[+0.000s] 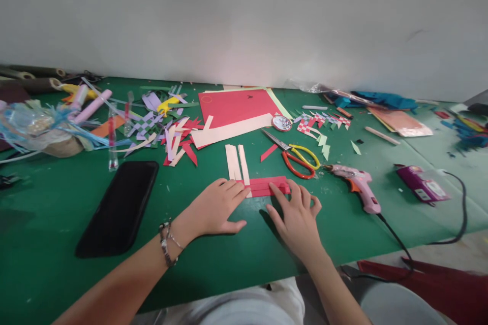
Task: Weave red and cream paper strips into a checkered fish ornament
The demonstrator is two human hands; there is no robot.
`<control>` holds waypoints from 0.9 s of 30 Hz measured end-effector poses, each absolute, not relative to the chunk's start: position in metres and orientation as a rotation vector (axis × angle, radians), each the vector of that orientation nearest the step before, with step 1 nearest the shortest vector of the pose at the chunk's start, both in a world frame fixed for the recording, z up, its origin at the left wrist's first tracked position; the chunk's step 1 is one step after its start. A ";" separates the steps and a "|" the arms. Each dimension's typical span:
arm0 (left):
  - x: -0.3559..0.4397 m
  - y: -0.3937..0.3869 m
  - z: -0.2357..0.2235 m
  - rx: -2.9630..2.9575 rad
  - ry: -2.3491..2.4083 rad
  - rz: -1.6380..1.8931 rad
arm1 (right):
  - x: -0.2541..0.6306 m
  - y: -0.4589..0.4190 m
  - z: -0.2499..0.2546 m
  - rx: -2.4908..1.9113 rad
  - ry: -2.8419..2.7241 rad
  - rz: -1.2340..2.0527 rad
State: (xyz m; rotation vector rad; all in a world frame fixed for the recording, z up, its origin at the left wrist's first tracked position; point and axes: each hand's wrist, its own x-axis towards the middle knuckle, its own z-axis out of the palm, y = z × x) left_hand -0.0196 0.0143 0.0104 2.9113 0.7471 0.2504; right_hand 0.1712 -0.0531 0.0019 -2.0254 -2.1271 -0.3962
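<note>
Red paper strips (263,187) lie side by side on the green table, crossed at their left end by cream paper strips (233,161) that point away from me. My left hand (215,208) lies flat, its fingertips pressing where the cream and red strips meet. With fingers spread, my right hand (299,213) rests its fingertips on the right part of the red strips. Neither hand grips anything. Just beyond the right hand are scissors (293,155) with one yellow and one red handle, and a small loose red strip (269,153).
A black phone (119,208) lies left of my left arm. To the right sit a pink glue gun (358,185) with a cord and a purple box (421,184). Farther back are red paper sheets (236,106), a round tin (281,122), woven paper pieces (308,124) and piled scraps (181,144).
</note>
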 end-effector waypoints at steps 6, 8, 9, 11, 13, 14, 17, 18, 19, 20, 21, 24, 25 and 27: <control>-0.017 0.014 0.009 2.924 0.767 0.239 | 0.162 -0.055 0.004 -1.959 -2.159 -0.377; -0.017 0.014 0.010 2.931 0.773 0.227 | 0.154 -0.055 0.003 -1.880 -2.220 -0.317; -0.017 0.014 0.010 2.935 0.774 0.222 | 0.151 -0.055 0.002 -1.860 -2.236 -0.296; -0.017 0.014 0.011 2.940 0.770 0.220 | 0.148 -0.055 0.000 -1.865 -2.237 -0.273; -0.016 0.014 0.012 2.935 0.769 0.227 | 0.151 -0.054 -0.001 -1.905 -2.212 -0.262; -0.016 0.014 0.012 2.931 0.769 0.233 | 0.154 -0.054 -0.001 -1.926 -2.197 -0.261; -0.016 0.015 0.011 2.908 0.778 0.260 | 0.164 -0.055 0.000 -1.981 -2.140 -0.291; -0.016 0.015 0.010 2.899 0.779 0.269 | 0.167 -0.055 0.001 -2.000 -2.120 -0.312; -0.016 0.015 0.010 2.893 0.780 0.277 | 0.169 -0.055 0.001 -2.019 -2.098 -0.338; -0.016 0.015 0.010 2.887 0.781 0.281 | 0.170 -0.056 0.002 -2.037 -2.076 -0.367; -0.016 0.016 0.010 2.883 0.781 0.285 | 0.170 -0.056 0.002 -2.049 -2.059 -0.391; -0.017 0.015 0.010 2.868 0.784 0.303 | 0.163 -0.056 0.003 -2.018 -2.083 -0.388; -0.017 0.015 0.010 2.859 0.784 0.315 | 0.158 -0.056 0.003 -1.988 -2.117 -0.360; -0.017 0.015 0.010 2.841 0.784 0.346 | 0.150 -0.055 0.002 -1.928 -2.185 -0.299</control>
